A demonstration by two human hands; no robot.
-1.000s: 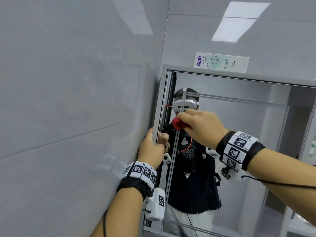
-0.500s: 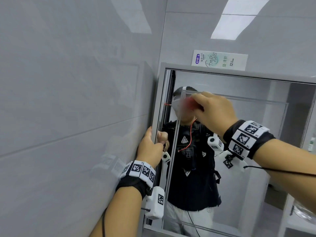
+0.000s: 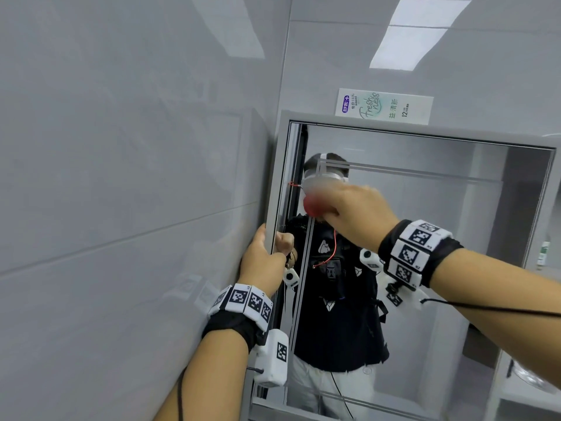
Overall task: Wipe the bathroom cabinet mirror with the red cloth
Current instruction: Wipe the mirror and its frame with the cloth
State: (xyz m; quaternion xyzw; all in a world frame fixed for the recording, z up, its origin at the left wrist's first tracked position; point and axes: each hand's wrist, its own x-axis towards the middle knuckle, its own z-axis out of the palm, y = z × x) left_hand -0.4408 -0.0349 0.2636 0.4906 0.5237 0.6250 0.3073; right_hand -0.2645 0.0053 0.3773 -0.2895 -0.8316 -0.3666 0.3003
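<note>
Fingers of the right hand [image 3: 355,214] curl round the bunched red cloth [image 3: 312,207], pressing it to the upper left of the cabinet mirror [image 3: 440,253]. The left hand [image 3: 263,262] grips the mirror's left edge, fingers wrapped round it. The cloth looks soft, light and squashable, so a balled grip suits it. The glass is probably slick and fragile, best steadied by its edge.

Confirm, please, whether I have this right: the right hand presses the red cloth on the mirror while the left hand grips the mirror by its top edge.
Not quite: in the head view the left hand grips the mirror by its left edge, not its top edge. The right hand does press the red cloth on it.
</note>
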